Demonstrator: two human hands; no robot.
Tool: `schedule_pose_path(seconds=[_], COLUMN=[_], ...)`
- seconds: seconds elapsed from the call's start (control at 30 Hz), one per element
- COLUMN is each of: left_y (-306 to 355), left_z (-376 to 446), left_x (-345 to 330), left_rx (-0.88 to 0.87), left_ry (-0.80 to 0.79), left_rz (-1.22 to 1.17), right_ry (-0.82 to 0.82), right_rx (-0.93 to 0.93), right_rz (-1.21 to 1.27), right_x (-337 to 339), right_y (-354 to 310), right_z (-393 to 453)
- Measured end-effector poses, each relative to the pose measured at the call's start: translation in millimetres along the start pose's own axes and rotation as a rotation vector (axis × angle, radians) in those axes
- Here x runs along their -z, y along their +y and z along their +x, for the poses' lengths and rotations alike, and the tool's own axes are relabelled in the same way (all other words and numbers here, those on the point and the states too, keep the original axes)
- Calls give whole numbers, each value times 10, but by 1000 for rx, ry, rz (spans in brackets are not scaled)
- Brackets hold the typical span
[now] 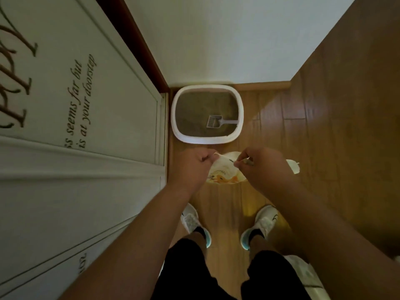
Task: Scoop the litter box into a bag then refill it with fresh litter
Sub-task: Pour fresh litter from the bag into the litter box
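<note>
Litter for the refill appears to be in the one printed bag (225, 173), white with orange and yellow artwork, held upright between both hands above the wooden floor (223, 204), in front of the person's two white sneakers (192, 221). Left hand (190, 167) has its fingers curled, pinching the bag's top edge on the left side; right hand (263, 164) is likewise curled, pinching the top edge on the right, so the mouth is stretched between them. A white scrap (294, 166) shows just past the right hand; whether it belongs to the bag cannot be told. Beyond the hands, well apart from them, sits one white-rimmed litter box (207, 138) on the floor, set into the corner against the pale wall (216, 40) and beside a white cabinet door (97, 105) with printed lettering. Grey-brown litter (199, 107) fills the box. One pale slotted scoop (219, 121) lies on that litter, head toward the middle, handle reaching the right rim.
</note>
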State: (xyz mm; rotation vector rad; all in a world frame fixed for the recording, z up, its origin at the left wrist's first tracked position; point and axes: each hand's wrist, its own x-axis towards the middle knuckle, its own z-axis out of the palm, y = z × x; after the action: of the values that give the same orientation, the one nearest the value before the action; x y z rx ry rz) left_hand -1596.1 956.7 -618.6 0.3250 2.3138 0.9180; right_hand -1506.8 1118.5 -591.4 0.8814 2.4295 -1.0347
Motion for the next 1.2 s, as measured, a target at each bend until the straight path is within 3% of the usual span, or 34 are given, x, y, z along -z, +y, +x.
schedule_pose_path(seconds=[0.2, 0.47, 0.63, 0.8, 0.97, 1.2], left_y=[-549, -1316, -1765, -1953, -1981, -1775], left_z=[583, 1536, 2120, 2680, 3027, 3162], left_x=[-693, -1392, -1772, -1823, -1818, -1863], left_rx=[97, 61, -31, -251, -323, -425], left_ry=[-11, 20, 2, 156, 173, 246], left_rz=[-89, -86, -13, 107, 279, 335], right_ry=[-36, 15, 18, 232, 283, 339], right_rx=[-2, 55, 84, 249, 322, 363], right_rz=[-29, -87, -137, -212, -292, -275], right_x=[-589, -1263, -1681, -1847, -1854, -1775], right_y=[614, 1237, 1588, 1663, 1620, 1760], right_z=[720, 1758, 2263, 2785, 3198, 3317])
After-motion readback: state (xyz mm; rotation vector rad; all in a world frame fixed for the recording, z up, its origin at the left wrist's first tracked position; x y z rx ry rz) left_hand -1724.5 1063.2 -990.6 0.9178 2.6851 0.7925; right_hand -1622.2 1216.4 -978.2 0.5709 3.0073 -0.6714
